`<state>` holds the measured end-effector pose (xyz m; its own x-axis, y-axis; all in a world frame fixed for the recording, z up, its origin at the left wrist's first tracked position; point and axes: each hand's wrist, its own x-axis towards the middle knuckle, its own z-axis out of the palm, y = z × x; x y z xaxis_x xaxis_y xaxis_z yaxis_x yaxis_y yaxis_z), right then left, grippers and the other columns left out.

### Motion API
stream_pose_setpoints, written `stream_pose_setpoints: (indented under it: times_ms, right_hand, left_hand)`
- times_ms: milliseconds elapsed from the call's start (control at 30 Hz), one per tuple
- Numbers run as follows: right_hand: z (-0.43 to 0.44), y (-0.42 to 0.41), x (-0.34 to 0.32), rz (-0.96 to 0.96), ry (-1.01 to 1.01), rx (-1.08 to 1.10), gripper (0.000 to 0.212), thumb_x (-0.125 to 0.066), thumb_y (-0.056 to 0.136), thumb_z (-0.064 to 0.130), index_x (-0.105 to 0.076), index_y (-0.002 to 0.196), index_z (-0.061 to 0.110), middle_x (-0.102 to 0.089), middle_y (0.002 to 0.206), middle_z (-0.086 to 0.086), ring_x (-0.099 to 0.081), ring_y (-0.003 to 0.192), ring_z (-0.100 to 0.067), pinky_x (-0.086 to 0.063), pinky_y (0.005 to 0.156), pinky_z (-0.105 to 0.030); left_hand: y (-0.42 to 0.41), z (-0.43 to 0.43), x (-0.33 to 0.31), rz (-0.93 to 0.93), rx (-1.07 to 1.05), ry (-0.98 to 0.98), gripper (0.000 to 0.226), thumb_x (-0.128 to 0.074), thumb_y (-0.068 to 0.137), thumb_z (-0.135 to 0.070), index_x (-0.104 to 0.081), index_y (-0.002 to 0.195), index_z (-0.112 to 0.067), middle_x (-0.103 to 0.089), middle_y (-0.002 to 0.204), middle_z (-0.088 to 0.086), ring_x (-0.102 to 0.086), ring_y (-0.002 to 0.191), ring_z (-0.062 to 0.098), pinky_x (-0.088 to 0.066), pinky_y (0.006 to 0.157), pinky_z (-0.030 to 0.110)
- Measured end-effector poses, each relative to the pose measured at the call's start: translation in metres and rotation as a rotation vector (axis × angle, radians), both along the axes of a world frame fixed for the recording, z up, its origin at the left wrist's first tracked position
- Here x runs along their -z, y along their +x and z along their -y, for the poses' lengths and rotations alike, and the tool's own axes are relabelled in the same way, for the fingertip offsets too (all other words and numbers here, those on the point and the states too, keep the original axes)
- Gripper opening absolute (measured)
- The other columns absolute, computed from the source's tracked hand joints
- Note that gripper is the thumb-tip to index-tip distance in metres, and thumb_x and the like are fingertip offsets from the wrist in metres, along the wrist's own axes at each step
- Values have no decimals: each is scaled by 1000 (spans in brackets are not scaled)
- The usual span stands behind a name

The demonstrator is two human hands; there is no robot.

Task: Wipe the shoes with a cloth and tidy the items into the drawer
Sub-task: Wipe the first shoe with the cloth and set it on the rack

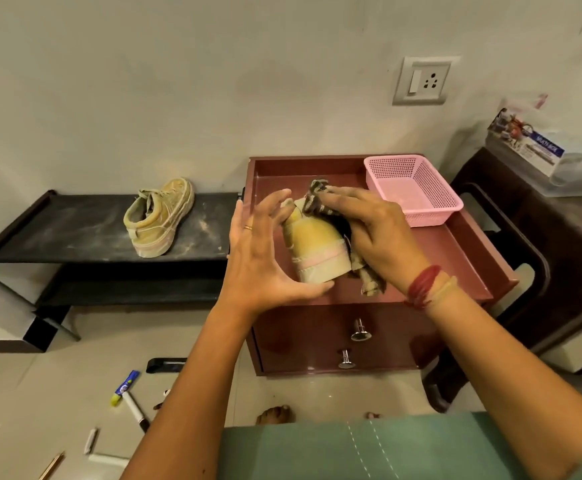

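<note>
Over the open drawer (303, 168) of the dark red cabinet (317, 348), we are holding a dusty tan shoe (314, 244) in the air, its heel end toward us and its toe pointing at the drawer's far edge. Our right hand (376, 233) is gripping a checked cloth (317, 195) and pressing it against the right side of the shoe. The fingers are lying curled over the bunched cloth near the toe, and a loose tail of it is hanging below the palm, over the drawer's near edge. Our left hand (258, 251) is spreading along the shoe's left side, fingers released and fanned out (a thin ring (248, 227) is showing on one of them), the thumb touching the heel end from beneath. Whether the fingertips are touching the toe, we cannot tell. A pink mesh basket (417, 188) is sitting in the drawer's far right corner. To the left of the cabinet, a second shoe (159, 216) is resting upright near the right end of a low black rack (57, 230). On the floor (40, 393) to the near left, a marker (135, 408) and a small tube (125, 388) are lying just beside each other.
</note>
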<state>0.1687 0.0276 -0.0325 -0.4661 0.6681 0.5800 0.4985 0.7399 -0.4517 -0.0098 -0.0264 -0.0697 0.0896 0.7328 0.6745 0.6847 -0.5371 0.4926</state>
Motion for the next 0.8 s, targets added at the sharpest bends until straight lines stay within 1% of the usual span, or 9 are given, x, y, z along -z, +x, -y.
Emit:
stream_pose_setpoints:
  times_ms: [67,167,233,300,367,467,600,700,800]
  right_hand:
    - [12,-3,4,43,38,-85,51,-35,78,8,-65,118,20,-59,126,-5,-55,116,-18,-45,98,-29]
    - [-2,-3,9,-45,-14,-56,49,-36,78,2,-65,116,15,-61,118,1,-57,114,-20,-41,99,-20]
    - [-10,0,11,-127,-89,20,48,-39,80,-4,-65,117,13,-64,115,-2,-59,111,-22,-43,99,-23]
    - [1,-2,14,-102,-54,-31,47,-39,81,-2,-65,117,14,-65,115,-4,-58,112,-16,-44,99,-25]
    - [6,-3,17,-67,-23,-99,49,-37,80,1,-65,117,15,-65,114,-4,-58,112,-15,-42,99,-23]
    - [-5,-5,16,-123,-86,2,51,-39,78,-5,-63,119,13,-65,112,-7,-61,108,-25,-45,96,-27]
    - [14,-12,17,-10,4,-91,50,-38,78,2,-65,117,18,-64,112,-5,-58,108,-16,-44,93,-22]
    - [6,-14,16,-74,-71,-14,52,-39,78,-3,-63,120,16,-64,111,-7,-60,107,-25,-47,94,-33]
    - [17,-18,18,20,-9,-61,51,-36,78,8,-65,118,21,-63,114,-5,-58,108,-20,-46,93,-30]
  left_hand:
    - [-3,1,2,3,-1,-6,113,-78,51,-61,-22,141,-22,-23,139,-42,-52,125,8,2,119,46]
    - [-2,2,-1,27,-1,-29,113,-79,49,-60,-22,140,-23,-20,137,-46,-51,125,8,-5,117,57]
    - [-1,4,2,20,-7,-21,113,-79,49,-61,-24,139,-22,-22,139,-43,-51,126,12,-4,118,55]
    - [-5,4,4,18,-14,-10,113,-79,49,-62,-26,139,-20,-28,140,-35,-52,126,15,1,119,48]
    - [-9,3,5,30,-26,-24,112,-79,48,-62,-27,139,-22,-32,139,-31,-51,127,14,1,118,51]
    - [-11,4,3,33,-54,-37,112,-78,48,-65,-29,138,-18,-36,136,-30,-53,125,14,-2,118,54]
    - [-20,5,5,7,-104,-35,109,-76,50,-67,-30,137,-20,-48,134,-12,-52,126,17,-6,116,60]
    - [-23,7,4,12,-118,-31,109,-75,50,-66,-32,137,-17,-46,132,-18,-53,125,15,-7,115,61]
    - [-29,10,5,14,-131,-28,107,-74,52,-67,-34,137,-14,-43,133,-23,-52,126,16,-5,115,61]
